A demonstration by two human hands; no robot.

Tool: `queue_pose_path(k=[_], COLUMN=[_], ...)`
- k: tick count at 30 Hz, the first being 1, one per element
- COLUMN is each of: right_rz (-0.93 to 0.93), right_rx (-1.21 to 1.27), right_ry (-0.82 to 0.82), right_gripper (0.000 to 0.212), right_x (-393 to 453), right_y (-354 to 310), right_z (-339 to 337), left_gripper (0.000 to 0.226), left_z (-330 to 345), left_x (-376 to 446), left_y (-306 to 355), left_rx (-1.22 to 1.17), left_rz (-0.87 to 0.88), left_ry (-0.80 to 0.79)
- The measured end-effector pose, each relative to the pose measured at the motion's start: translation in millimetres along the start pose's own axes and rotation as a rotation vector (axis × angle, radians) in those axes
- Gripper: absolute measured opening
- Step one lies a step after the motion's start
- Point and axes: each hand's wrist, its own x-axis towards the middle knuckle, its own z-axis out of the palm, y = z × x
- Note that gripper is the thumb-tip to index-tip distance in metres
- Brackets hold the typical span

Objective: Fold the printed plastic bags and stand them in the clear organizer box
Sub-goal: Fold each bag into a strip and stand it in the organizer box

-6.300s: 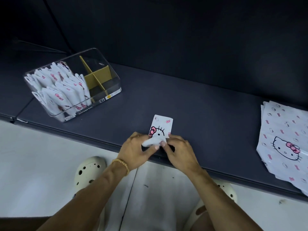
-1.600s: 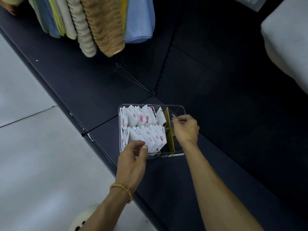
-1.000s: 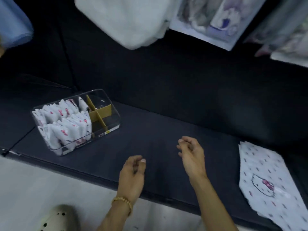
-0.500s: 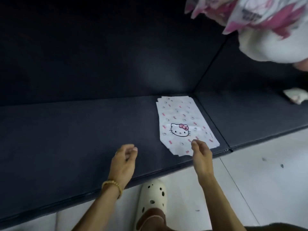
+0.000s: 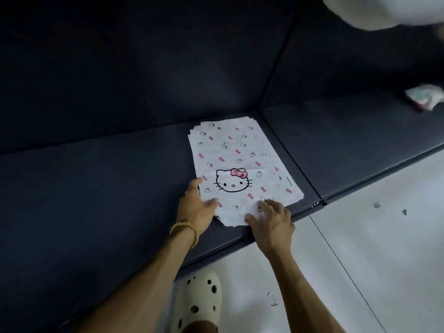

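**Both hands settle on a stack of printed bags at the shelf's front edge**

A person's two hands rest on the near end of a stack of printed plastic bags [image 5: 236, 150] lying flat on a dark shelf [image 5: 96, 188]. The left hand [image 5: 195, 207], a beaded bracelet [image 5: 186, 230] at its wrist, lies at the stack's near left corner, fingers fairly straight along the left edge and the thumb laid across the top sheet. The right hand [image 5: 270, 218] sits just beside it at the near right part of the stack, fingers spread and pressing down on the top bag. Neither hand has closed round a sheet; whether a fingertip has caught an edge cannot be told.

The top bag is white, scattered with small pink bows and tiny cat faces, with one large cat face with a pink bow [image 5: 233, 180] printed just beyond the fingertips, between the two hands. The sheets beneath are slightly fanned, their edges showing to the right of the right hand.

Well beyond the right hand, on the adjoining shelf section, lies a small crumpled white-and-pink item [image 5: 424, 99], too blurred to identify. Below the forearms, a cream perforated clog [image 5: 195, 301] stands on the pale tiled floor [image 5: 360, 260].
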Motion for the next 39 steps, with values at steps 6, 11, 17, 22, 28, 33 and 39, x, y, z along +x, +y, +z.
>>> queue_pose_path(k=[6, 11, 17, 22, 28, 33, 39], right_rz=[-0.109, -0.26, -0.469, -0.482, -0.215, -0.269, -0.203], right_rx=[-0.034, 0.228, 0.204, 0.256, 0.812, 0.825, 0.22], right_ry=[0.08, 0.153, 0.06, -0.241, -0.498, -0.784, -0.506], right_gripper=[0.015, 0.011, 0.014, 0.014, 0.044, 0.046, 0.03], right_x=[-0.2, -16.5, -39.8, -59.9, -63.4, -58.2, -61.6], right_y=[1.0, -27.3, -83.8, -110.5, -117.3, -120.1, -152.8], right_z=[-4.1, -14.5, -7.8, -1.8, -11.3, -0.5, 48.8], left_gripper=[0.024, 0.031, 0.052, 0.047, 0.008, 0.027, 0.02], left_z=[-3.5, -39.3, -121.6, -155.2, -170.3, -184.5, -192.4], left_x=[-10.6, -21.2, -68.2, -90.9, -88.2, -78.8, -74.8], left_y=[7.4, 9.3, -26.2, -59.0, -68.7, -75.5, -96.4], left_rx=[0.14, -0.092, -0.139, 0.369, 0.171, 0.022, 0.036], left_rz=[0.169, 0.185, 0.098, 0.228, 0.186, -0.067, -0.231], left_ry=[0.143, 0.211, -0.049, 0.123, 0.229, 0.268, 0.364])
